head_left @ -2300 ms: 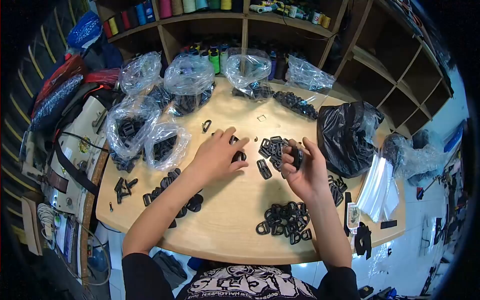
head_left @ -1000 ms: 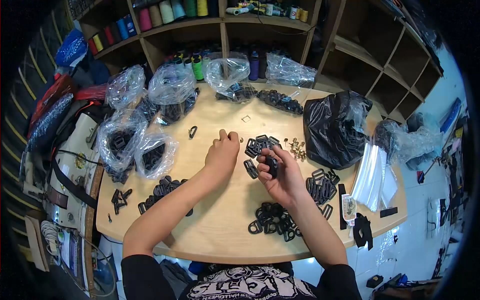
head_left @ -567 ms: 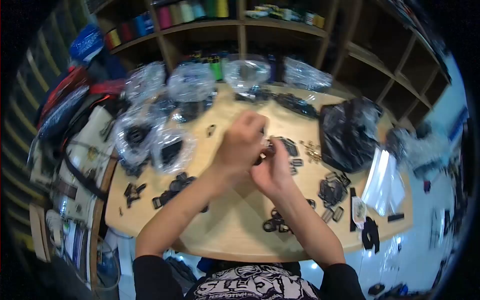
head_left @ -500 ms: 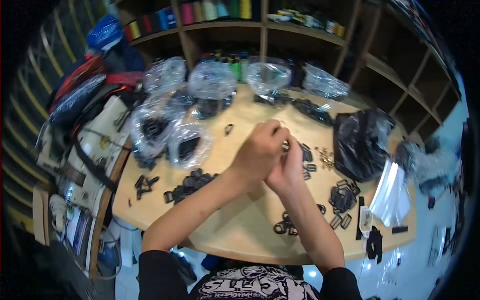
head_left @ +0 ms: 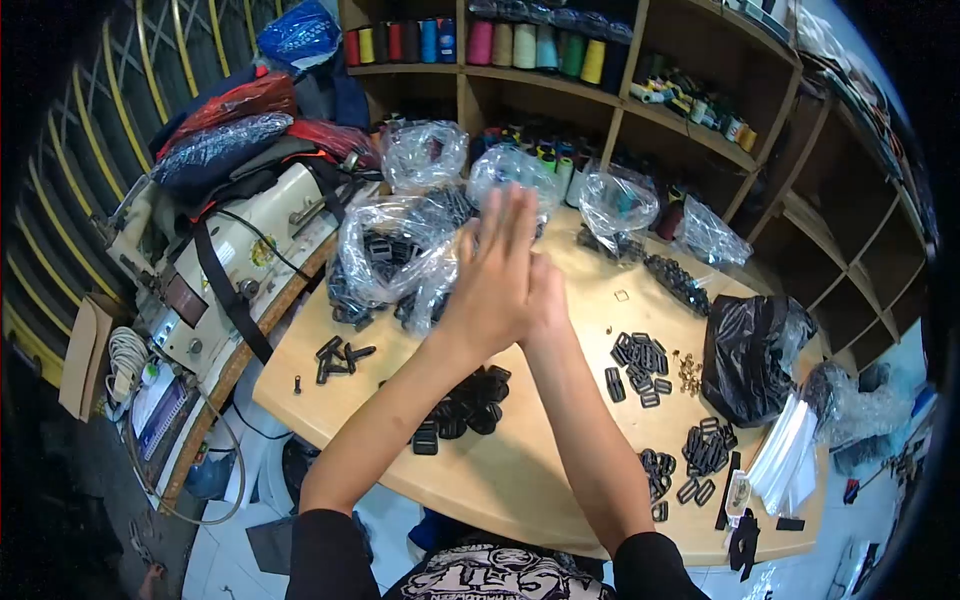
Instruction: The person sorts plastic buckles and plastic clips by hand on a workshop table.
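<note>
My left hand (head_left: 490, 285) is raised over the middle of the table, its fingers stretched upward and blurred by motion. Against it, partly behind, is my right hand (head_left: 545, 295); its fingers are mostly hidden. Nothing shows between the two palms, though the contact area is out of sight. Below my left wrist lies a pile of black plastic buckles (head_left: 468, 405). To the right of my right forearm are black strap sliders (head_left: 640, 360), with small brass-coloured pieces (head_left: 690, 372) beside them. More black oval rings (head_left: 655, 475) and sliders (head_left: 708, 447) lie nearer the front edge.
Clear plastic bags (head_left: 395, 245) of black parts line the table's back. A black plastic bag (head_left: 755, 360) and white strips (head_left: 785, 460) lie right. At left stand a sewing machine (head_left: 240, 260) and a few black pieces (head_left: 340, 358). Thread spools (head_left: 525, 47) fill shelves behind.
The view has swung left and up. My hands, clasped with bent fingers before, are now further up the body, the left fingers straightened upward. The piles appear unchanged.
</note>
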Tool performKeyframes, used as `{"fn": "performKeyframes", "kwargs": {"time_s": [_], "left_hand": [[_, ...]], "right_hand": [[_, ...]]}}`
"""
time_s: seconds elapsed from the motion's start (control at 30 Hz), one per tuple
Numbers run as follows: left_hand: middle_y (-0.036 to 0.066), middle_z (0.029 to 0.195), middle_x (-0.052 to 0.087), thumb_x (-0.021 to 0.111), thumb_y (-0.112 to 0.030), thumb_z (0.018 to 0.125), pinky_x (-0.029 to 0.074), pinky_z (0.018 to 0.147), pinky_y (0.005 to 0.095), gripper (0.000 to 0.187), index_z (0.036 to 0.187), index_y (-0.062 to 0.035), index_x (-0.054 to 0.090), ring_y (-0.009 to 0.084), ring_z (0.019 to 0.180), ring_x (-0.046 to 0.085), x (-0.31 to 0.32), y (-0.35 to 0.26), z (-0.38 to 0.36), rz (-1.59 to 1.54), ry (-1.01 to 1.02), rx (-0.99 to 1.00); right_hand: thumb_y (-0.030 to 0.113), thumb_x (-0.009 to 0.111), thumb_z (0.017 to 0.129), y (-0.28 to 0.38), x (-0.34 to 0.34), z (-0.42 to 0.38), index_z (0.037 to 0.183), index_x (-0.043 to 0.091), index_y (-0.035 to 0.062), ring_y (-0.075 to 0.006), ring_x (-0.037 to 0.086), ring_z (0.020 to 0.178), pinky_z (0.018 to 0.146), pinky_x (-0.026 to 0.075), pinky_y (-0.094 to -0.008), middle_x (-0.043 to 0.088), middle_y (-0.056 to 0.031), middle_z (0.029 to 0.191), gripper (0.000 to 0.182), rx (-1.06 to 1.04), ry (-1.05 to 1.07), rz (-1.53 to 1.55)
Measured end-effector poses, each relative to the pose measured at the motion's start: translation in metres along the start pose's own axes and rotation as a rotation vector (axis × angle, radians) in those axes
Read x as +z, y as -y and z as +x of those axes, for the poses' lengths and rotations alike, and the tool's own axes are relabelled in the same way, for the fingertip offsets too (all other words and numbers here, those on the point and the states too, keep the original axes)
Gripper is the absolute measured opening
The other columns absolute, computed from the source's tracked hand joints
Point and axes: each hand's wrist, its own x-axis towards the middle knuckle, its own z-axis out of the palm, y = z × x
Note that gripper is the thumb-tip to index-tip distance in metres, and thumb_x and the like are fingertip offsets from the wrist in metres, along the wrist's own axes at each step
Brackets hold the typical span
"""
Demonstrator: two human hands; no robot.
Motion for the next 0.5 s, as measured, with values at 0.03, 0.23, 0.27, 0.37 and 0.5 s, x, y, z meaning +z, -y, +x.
{"fn": "performKeyframes", "kwargs": {"time_s": [0.03,0.23,0.27,0.37,0.5], "left_hand": [[0.028,0.152,0.027,0.041,-0.017,0.095,0.016,0.114,0.0524,0.062,0.15,0.003,0.019,0.0455,0.142,0.021,-0.013,0.004,-0.001,0.026,-0.072,-0.051],[0.027,0.152,0.028,0.033,-0.016,0.101,0.019,0.118,0.0411,0.053,0.148,0.0059,0.024,0.0383,0.144,0.023,-0.097,0.061,-0.035,0.122,-0.414,-0.285],[0.025,0.152,0.03,0.033,-0.019,0.102,0.021,0.117,0.0387,0.053,0.149,0.004,0.024,0.0357,0.144,0.025,-0.111,0.068,-0.045,0.128,-0.442,-0.353],[0.021,0.152,0.034,0.031,-0.023,0.104,0.027,0.113,0.0355,0.051,0.15,0.0004,0.025,0.031,0.141,0.033,-0.136,0.083,-0.074,0.138,-0.462,-0.503],[0.02,0.15,0.037,0.029,-0.025,0.105,0.029,0.112,0.0345,0.051,0.149,0.0011,0.028,0.0302,0.14,0.036,-0.142,0.081,-0.088,0.057,-0.47,-0.573]], "right_hand": [[0.035,0.033,0.095,-0.008,0.009,0.013,0.108,0.056,0.0099,-0.0286,0.062,0.094,0.088,0.05,-0.0446,0.061,-0.017,0.105,0.036,0.064,0.041,0.062],[0.022,0.047,0.09,-0.046,0.089,0.077,0.092,0.054,0.0037,-0.0233,0.059,0.068,0.054,0.052,-0.0337,0.058,-0.0127,0.077,0.02,0.02,-0.203,-0.045],[0.022,0.049,0.089,-0.055,0.092,0.089,0.092,0.057,0.0027,-0.0233,0.059,0.069,0.058,0.051,-0.035,0.06,-0.0122,0.079,0.021,-0.046,-0.201,-0.224],[0.026,0.057,0.083,-0.088,0.067,0.133,0.097,0.07,-0.0017,-0.0259,0.065,0.084,0.081,0.047,-0.0362,0.069,-0.0144,0.092,0.033,-0.34,-0.34,-0.915],[0.029,0.06,0.081,-0.089,0.058,0.131,0.095,0.07,-0.0045,-0.0283,0.067,0.088,0.082,0.048,-0.037,0.071,-0.0195,0.088,0.038,-0.317,-0.289,-1.239]]}}
